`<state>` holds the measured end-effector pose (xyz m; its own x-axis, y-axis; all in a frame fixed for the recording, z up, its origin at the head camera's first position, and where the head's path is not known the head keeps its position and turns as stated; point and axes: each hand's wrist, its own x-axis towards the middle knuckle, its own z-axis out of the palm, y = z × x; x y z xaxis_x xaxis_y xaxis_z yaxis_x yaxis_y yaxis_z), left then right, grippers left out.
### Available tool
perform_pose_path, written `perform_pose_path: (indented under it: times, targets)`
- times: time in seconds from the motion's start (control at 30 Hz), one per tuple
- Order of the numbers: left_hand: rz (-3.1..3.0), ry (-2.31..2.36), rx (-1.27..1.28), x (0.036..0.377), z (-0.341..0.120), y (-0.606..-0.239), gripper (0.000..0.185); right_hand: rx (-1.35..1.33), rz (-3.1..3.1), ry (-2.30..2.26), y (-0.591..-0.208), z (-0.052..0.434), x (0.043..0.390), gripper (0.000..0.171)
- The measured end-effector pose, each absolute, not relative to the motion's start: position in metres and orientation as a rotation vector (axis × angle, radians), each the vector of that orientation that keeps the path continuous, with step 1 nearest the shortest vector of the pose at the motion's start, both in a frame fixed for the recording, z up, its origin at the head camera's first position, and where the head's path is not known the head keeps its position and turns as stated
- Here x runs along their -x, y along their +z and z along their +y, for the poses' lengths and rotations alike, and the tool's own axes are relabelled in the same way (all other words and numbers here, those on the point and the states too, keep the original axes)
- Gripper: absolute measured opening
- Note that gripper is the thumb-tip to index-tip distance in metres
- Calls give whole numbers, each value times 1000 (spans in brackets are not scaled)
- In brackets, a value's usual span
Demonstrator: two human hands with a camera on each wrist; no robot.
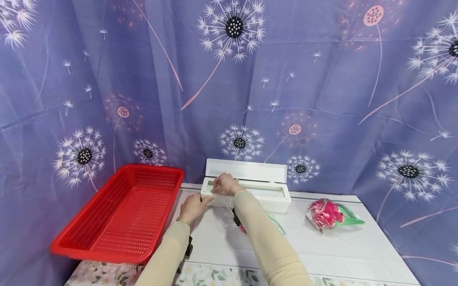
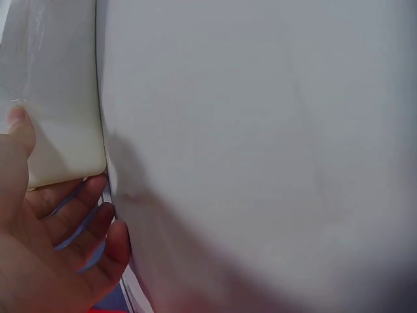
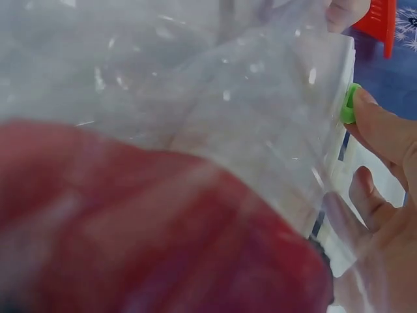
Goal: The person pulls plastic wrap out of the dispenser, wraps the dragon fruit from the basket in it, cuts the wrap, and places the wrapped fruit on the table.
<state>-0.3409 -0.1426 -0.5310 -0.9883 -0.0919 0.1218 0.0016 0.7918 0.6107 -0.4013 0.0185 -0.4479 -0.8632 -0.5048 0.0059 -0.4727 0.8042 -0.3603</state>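
Observation:
A long white box (image 1: 270, 203) stands at the back of the table with its hinged lid (image 1: 247, 171) raised. My left hand (image 1: 193, 207) grips the box's left end, thumb on the front face and fingers around the end. My right hand (image 1: 226, 185) is over the left part of the box top. In the right wrist view it pinches a small green slider (image 3: 350, 104) at the box's edge. Under my right forearm lies a red flower (image 3: 163, 228) in clear plastic (image 3: 215, 91), mostly hidden in the head view.
A red plastic basket (image 1: 123, 214) stands at the left. To the right lies a pink-red artificial flower (image 1: 326, 213) with green leaves, wrapped in clear plastic. A blue dandelion-print curtain (image 1: 193, 131) hangs behind the white table (image 1: 300, 246).

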Motion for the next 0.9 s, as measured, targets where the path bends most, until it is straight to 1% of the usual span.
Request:
perform_pose_path:
  times: [0.37, 0.9]
  targets:
    - [-2843, -940, -83, 340, -143, -535, 45, 789, 2887, -482, -447, 24, 398, 19]
    - [-2812, -922, -91, 341, -140, -536, 40, 741, 2904, -360, -440, 35, 393, 18]
